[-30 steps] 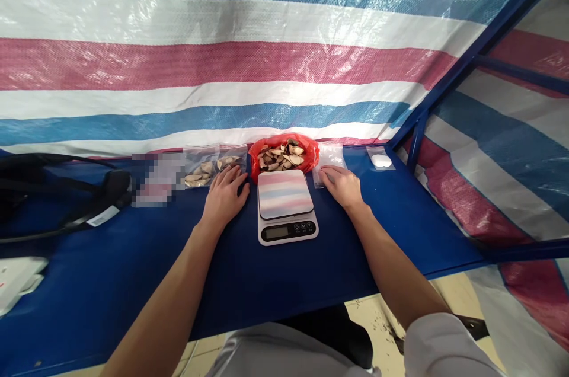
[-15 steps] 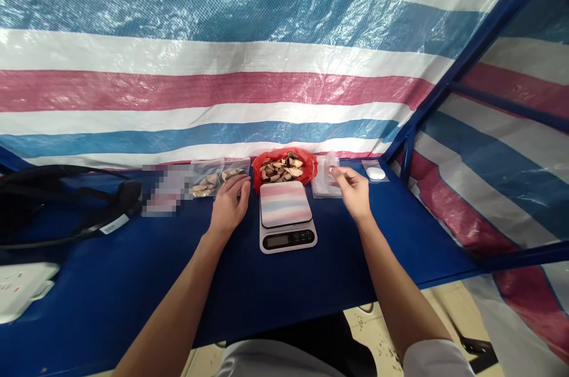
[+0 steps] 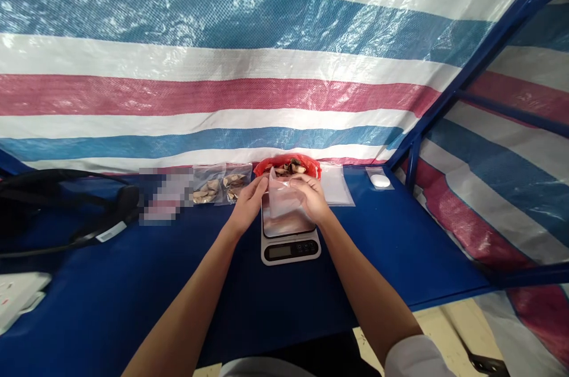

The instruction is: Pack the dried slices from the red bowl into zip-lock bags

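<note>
**Transparent bag (image 3: 283, 206) pinched over the scale (image 3: 291, 251)**

Landmark: scale. The near edge of the bench (image 3: 267, 306) runs slantwise in front of it, with a broad band of blue top between. Forearms reach in over that edge, one on each side. Well left of the scale and nearer, a white power strip (image 3: 20, 297) is cut by the picture border.

Left hand (image 3: 251, 202): at the scale's left edge, fingers and thumb clamped on the bag's upper left side. Right hand (image 3: 311, 196): over the scale's right side, fingertips clamped on the bag's upper right. The bag hangs over the weighing plate; whether they touch, cannot tell. Display reading not legible.

Left of the scale, well apart: a black strapped device (image 3: 113, 211). Farther back, nearer the scale: two filled bags (image 3: 207, 192), side by side.

Just behind the scale: red bag (image 3: 265, 162), open, holding brown and cream pieces (image 3: 291, 169). Right of it, flat transparent packaging (image 3: 336, 184); a strip of blue top, then a small bag holding a white object (image 3: 380, 181). Bench continues right of the scale to its slanted end.

Behind everything: striped sheet (image 3: 222, 95), along the far edge.
</note>
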`<state>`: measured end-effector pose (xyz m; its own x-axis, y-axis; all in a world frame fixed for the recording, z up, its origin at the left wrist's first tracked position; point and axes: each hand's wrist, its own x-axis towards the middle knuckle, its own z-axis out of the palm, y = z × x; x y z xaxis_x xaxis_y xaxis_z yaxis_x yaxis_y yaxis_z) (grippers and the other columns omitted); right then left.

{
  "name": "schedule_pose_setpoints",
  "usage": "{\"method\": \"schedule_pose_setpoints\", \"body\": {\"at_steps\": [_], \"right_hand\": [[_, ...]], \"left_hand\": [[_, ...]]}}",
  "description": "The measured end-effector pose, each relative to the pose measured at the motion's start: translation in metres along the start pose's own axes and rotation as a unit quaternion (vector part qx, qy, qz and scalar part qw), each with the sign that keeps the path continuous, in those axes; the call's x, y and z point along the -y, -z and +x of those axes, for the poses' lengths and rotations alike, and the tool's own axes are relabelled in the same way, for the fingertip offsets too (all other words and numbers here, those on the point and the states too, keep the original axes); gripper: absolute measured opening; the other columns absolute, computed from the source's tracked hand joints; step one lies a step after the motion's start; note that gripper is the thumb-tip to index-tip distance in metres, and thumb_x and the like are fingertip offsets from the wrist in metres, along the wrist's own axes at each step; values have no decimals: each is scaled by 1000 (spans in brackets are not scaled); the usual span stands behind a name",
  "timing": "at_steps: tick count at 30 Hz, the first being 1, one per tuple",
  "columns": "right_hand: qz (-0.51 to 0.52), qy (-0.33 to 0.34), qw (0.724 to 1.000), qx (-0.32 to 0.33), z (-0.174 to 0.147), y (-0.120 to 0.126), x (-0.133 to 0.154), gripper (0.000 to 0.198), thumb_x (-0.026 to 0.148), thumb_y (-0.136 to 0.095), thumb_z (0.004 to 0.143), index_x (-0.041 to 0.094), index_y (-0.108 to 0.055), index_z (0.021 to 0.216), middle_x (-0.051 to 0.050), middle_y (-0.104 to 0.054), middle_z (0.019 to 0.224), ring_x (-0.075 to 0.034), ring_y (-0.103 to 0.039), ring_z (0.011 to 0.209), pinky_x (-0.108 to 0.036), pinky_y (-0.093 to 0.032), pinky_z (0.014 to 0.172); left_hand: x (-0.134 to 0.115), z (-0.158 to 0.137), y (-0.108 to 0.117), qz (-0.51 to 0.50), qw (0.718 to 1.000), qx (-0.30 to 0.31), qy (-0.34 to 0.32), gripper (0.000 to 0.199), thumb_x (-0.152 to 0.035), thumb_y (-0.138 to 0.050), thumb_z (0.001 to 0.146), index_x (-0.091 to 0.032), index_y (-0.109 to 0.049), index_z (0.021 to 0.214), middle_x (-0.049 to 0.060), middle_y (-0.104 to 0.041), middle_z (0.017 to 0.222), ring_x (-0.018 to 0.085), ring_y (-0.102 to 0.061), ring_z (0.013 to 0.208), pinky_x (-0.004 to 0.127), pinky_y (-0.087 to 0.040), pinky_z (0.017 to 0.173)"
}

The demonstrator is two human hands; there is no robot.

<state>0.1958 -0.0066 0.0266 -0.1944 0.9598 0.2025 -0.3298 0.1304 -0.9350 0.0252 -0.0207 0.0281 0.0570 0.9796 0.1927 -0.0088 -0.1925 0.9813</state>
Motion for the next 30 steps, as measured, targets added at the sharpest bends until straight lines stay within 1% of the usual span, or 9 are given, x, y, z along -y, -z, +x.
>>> {"method": "schedule_pose_setpoints", "body": {"at_steps": [5, 9, 12, 17, 20, 22, 24, 26, 30], "right_hand": [[-26, 13, 1000, 3, -3, 6, -4, 24, 49, -75, 78, 24, -76, 81, -4, -80, 103, -28, -73, 106, -44, -63, 88], [-20, 9, 999, -23, -3, 11, -8, 28, 52, -76, 78, 24, -77, 84, -4, -80, 101, -27, -73, 104, -42, -63, 87], [-17, 9, 999, -45, -3, 13, -9, 32, 54, -78, 76, 24, -78, 83, -4, -80, 97, -26, -74, 100, -40, -63, 86], [-13, -43, 999, -14, -4, 20, 1, 43, 63, -76, 76, 23, -80, 92, -5, -80, 103, -27, -75, 98, -35, -65, 70], [-23, -54, 998, 34, 0, 21, 11, 51, 70, -68, 82, 23, -80, 100, -7, -80, 100, -26, -77, 94, -33, -65, 65], [-52, -46, 996, 64, 6, 18, 18, 50, 67, -67, 84, 23, -78, 106, -8, -81, 100, -25, -77, 91, -30, -64, 64], [-93, -27, 992, 78, 14, 14, 23, 46, 61, -68, 86, 23, -76, 110, -7, -80, 100, -22, -78, 88, -27, -62, 62], [-136, -1, 988, 79, 23, 10, 28, 40, 54, -70, 87, 24, -74, 113, -6, -80, 100, -19, -78, 85, -25, -62, 62], [-206, 47, 973, 92, 38, 5, 30, 34, 45, -72, 87, 28, -74, 116, -3, -78, 102, -18, -76, 84, -27, -63, 64]], "left_hand": [[8, -3, 8, -95, 995, 22, 36, 54, -57, -76, 82, -18, -75, 119, 11, -76, 119, 29, -68, 115, 40, -53, 99], [11, -3, 9, -90, 995, -7, 48, 43, -48, -84, 74, -20, -79, 106, 8, -78, 112, 25, -69, 105, 37, -53, 94], [10, -1, 12, -82, 995, -31, 43, 40, -47, -87, 69, -20, -79, 98, 7, -78, 104, 21, -70, 93, 32, -55, 84], [1, 7, 28, 17, 996, -79, -22, 44, -53, -80, 75, -18, -78, 101, 6, -77, 91, 18, -67, 73, 29, -54, 67], [-14, 16, 41, 131, 986, -91, -44, 43, -52, -76, 79, -16, -77, 103, 1, -69, 67, 13, -56, 53, 25, -46, 53], [-25, 22, 47, 196, 977, -65, -61, 40, -51, -74, 81, -17, -78, 102, 1, -69, 67, 13, -55, 52, 26, -45, 53], [-34, 28, 50, 238, 967, -24, -90, 37, -51, -73, 81, -19, -80, 97, 4, -76, 82, 15, -60, 59, 27, -49, 59], [-39, 34, 51, 253, 962, 20, -104, 36, -53, -74, 80, -20, -81, 95, 6, -78, 92, 18, -66, 69, 29, -53, 66], [-36, 44, 50, 245, 963, 62, -98, 38, -56, -76, 78, -21, -81, 94, 7, -79, 93, 24, -71, 81, 34, -57, 78]]}}
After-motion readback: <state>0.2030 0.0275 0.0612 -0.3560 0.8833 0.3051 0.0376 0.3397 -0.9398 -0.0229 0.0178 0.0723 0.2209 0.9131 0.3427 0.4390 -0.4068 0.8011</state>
